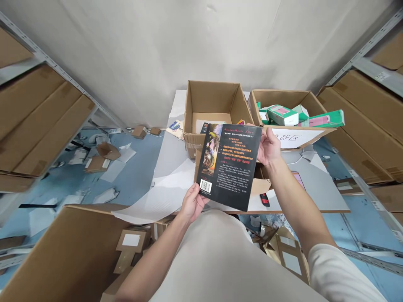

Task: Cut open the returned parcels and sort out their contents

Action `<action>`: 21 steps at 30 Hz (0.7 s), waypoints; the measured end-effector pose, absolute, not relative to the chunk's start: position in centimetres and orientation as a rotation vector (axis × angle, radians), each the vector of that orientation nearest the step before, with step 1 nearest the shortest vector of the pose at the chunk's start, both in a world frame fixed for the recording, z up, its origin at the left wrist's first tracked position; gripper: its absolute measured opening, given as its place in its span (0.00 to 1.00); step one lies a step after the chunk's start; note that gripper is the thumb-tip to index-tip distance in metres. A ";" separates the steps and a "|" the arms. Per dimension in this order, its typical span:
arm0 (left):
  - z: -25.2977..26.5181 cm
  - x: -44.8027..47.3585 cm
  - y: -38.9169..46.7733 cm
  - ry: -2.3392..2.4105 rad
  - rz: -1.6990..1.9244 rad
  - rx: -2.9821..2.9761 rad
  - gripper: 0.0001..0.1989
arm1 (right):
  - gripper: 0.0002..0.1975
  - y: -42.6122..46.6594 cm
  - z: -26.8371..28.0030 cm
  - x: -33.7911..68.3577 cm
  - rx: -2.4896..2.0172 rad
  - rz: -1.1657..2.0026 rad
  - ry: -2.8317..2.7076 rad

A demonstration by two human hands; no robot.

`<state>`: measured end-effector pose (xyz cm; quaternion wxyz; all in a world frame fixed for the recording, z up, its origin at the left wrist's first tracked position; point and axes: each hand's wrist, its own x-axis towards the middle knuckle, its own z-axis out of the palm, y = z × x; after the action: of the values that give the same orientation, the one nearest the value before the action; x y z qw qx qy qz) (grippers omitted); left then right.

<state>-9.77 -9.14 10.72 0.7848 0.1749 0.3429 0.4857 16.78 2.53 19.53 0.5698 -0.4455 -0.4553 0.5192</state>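
A black book [234,167] with printed lines, a colourful picture strip and a barcode is held up in front of me, tilted slightly. At its lower left corner my left hand [192,204] grips the edge, thumb on the cover. My right hand [269,147] is closed on the upper right edge. Partly hidden behind the book is a small open cardboard box [263,184] on the table. Farther back stands a larger open carton [215,98], with a few printed items inside it.
Right of the carton, another open box [283,95] holds several green-and-white packets [283,115]. A red-and-black tool [265,200] and a phone-like object [298,179] lie on the white table [168,161]. A big carton [72,247] stands at lower left. Shelves with boxes flank both sides; paper scraps litter the floor.
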 end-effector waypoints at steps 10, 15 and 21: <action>10.4 -8.7 -8.5 0.533 0.546 0.114 0.18 | 0.28 4.8 19.0 14.5 -0.958 1.366 -1.193; 8.9 -9.2 -8.8 0.520 0.609 0.229 0.18 | 0.19 4.4 20.5 15.7 -1.039 1.448 -1.303; 8.9 -11.0 -9.1 0.611 0.802 0.290 0.25 | 0.16 4.0 22.4 16.5 -1.244 1.342 -1.387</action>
<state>-11.00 -9.09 8.87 0.8656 0.1385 0.2916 0.3829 16.46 3.99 22.42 0.4100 -0.4942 -0.5510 0.5330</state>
